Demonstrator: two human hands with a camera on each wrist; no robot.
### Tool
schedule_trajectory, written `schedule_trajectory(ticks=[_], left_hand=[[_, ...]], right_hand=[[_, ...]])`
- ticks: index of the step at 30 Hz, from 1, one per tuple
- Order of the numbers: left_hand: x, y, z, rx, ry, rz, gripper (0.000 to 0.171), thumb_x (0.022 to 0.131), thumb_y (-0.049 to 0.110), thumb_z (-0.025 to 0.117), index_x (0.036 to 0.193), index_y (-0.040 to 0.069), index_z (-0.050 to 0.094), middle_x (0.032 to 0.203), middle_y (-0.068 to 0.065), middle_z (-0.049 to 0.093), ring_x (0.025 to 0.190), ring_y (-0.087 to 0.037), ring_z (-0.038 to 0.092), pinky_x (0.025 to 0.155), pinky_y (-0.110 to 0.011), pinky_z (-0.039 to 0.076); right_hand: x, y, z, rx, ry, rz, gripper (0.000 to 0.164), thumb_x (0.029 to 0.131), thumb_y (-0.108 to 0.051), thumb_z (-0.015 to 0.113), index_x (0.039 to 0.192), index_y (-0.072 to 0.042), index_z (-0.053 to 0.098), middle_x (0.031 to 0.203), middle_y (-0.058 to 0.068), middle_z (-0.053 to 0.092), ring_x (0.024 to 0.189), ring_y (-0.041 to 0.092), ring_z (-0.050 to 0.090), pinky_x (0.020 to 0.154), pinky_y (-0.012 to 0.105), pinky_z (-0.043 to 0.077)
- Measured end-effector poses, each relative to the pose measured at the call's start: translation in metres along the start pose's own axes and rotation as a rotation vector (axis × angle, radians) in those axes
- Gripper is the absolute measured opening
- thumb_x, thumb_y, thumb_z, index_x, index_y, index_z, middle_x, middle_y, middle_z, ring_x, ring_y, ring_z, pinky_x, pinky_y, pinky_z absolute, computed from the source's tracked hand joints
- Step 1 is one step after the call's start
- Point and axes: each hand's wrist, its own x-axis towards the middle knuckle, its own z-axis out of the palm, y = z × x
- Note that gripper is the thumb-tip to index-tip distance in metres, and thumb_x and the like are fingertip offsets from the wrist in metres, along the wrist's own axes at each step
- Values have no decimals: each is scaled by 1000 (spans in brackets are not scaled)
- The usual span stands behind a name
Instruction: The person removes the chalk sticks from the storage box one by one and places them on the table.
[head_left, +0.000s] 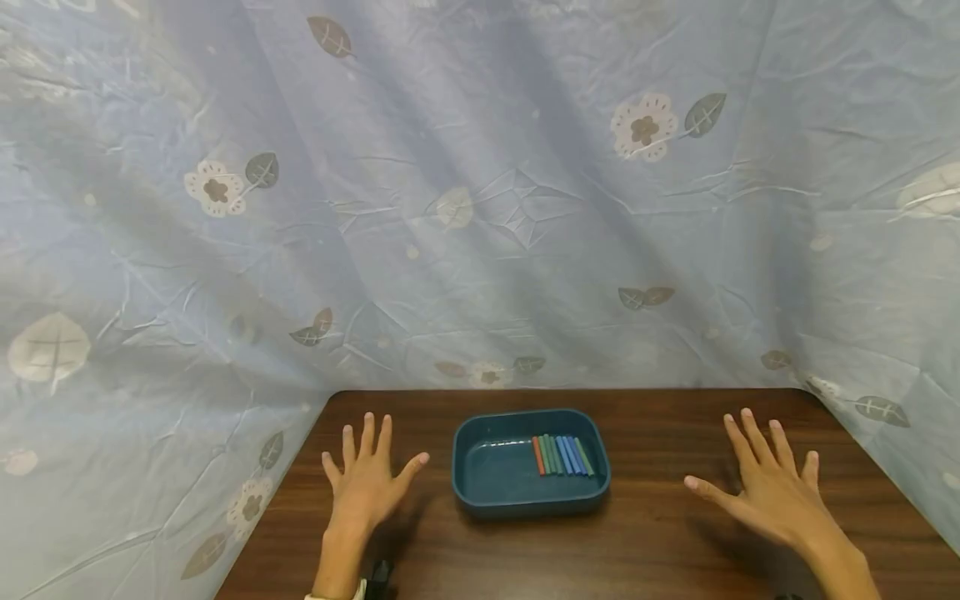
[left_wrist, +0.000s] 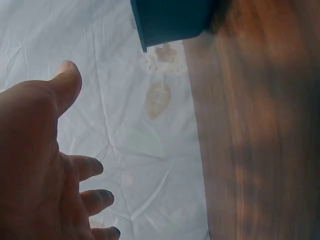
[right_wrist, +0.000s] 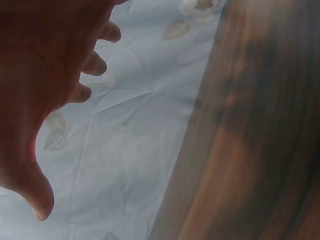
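Observation:
A dark teal rectangular tray [head_left: 495,505] stands on the table between the two hands. Inside it, toward the right, several thin sticks [head_left: 562,456] lie side by side: an orange-red one at the left, then green and blue ones, with a green one at the right end. To the tray's left, my left hand [head_left: 366,487] is spread with fingers straight and holds nothing. My right hand [head_left: 776,496] is likewise spread, well to the right of the tray, and grips nothing. In the left wrist view, the tray's corner [left_wrist: 170,22] shows beyond the thumb.
The dark brown wooden table [head_left: 652,550] has rounded far corners. A pale blue-grey cloth [head_left: 480,275] with leaf and flower prints hangs behind it and along both sides. A dark strap [head_left: 381,575] shows at the left wrist.

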Motion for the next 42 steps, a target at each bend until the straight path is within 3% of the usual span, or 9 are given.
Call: schedule_trajectory(ticks=[10,23,37,42], left_hand=[[6,22,1,-88,28,32,99,102,73,52,173,13,18,181,-18,5,165,-53,-1,123,-82,4],[12,49,6,-170,101,135,95,102,67,60,169,7,30,178,-21,21,163,-54,17,124,-78,22],[20,80,20,-336,96,206,92,101,63,65,169,10,32,176,-19,30,160,-49,32,122,-69,36],[20,89,24,-358,88,226,90,101,62,66,169,11,34,174,-17,34,157,-47,38,121,-67,39]], right_hand=[[21,-27,2,132,-33,-33,113,101,-67,61,173,-12,-7,178,23,-16,158,62,-16,107,91,-14],[38,-58,22,216,-48,-101,116,96,-65,69,174,-13,1,180,23,-3,163,57,-5,113,90,7],[46,-78,44,379,-133,-209,112,100,-55,71,174,-17,-3,180,25,-3,161,61,2,111,89,17],[45,-81,55,430,-157,-224,111,101,-53,71,174,-12,-1,179,28,1,158,65,12,111,85,30]])
